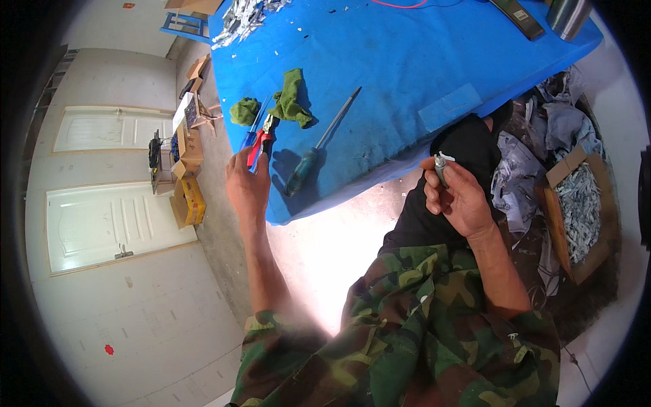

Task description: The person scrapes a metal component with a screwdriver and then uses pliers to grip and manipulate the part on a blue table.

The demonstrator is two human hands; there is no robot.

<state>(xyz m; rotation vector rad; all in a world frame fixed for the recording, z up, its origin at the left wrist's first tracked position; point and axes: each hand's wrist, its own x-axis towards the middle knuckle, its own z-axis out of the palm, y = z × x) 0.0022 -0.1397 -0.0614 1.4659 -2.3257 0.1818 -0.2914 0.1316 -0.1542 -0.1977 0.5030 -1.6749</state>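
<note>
Over at the bench (407, 61), draped in blue cloth, the person's left hand (245, 183) rested at the near edge with its fingers (239, 157) closed on the red handles of a pair of pliers (263, 139), whose jaws pointed away across the cloth. Just beyond those fingers lay two crumpled green rags (291, 98), and just to their right a screwdriver (319, 144) with a teal handle lay slantwise, not touching the hand. The right hand (461, 197) was held up off the bench, above the lap, its fingers pinching a small grey metal part (441, 166) upright between thumb and forefinger (too small to tell more of its shape). To the right of that hand, down on the floor, an open cardboard box (576, 210) held a heap of pale metal pieces. Far beyond the left fingers, a similar heap of metal scraps (244, 17) sat at the bench's far corner.
</note>
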